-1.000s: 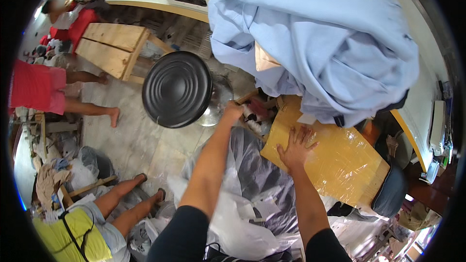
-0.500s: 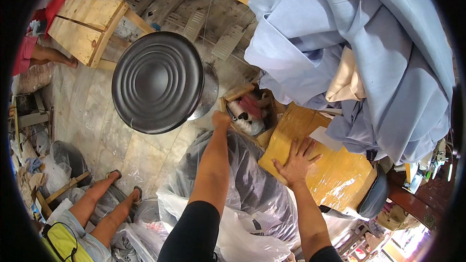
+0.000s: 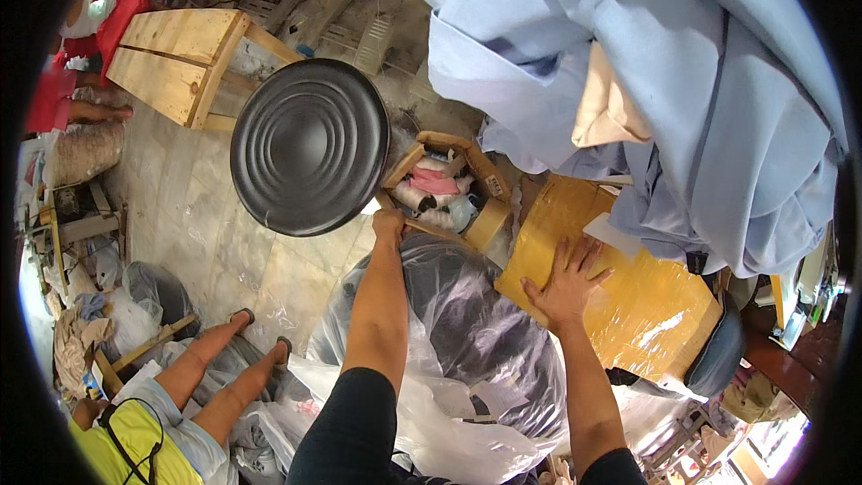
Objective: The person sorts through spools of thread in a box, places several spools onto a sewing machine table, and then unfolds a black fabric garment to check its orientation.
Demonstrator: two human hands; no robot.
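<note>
My left hand (image 3: 389, 225) is closed at the near left edge of an open cardboard box (image 3: 492, 181). Inside that box lie white cones of thread (image 3: 435, 208) and a pink bundle (image 3: 433, 181). Flat on a surface covered in shiny yellow-brown tape (image 3: 620, 305) rests my right hand (image 3: 566, 283), its fingers spread. A large dark bundle in clear plastic (image 3: 467, 305) sits between my forearms. Light blue cloth (image 3: 718, 108) is heaped beyond the taped surface, with a beige piece (image 3: 611, 103) among its folds.
A round black stool (image 3: 310, 148) stands left of the open box. Farther left is a wooden bench (image 3: 175, 54). A person in a yellow top (image 3: 144, 445) sits at lower left, legs stretched over plastic bags. Another person's leg (image 3: 99, 111) shows at far left.
The view has shifted, and more of the open box and its contents now shows beyond my left hand. Both hands keep their places on the box edge and the taped surface.
</note>
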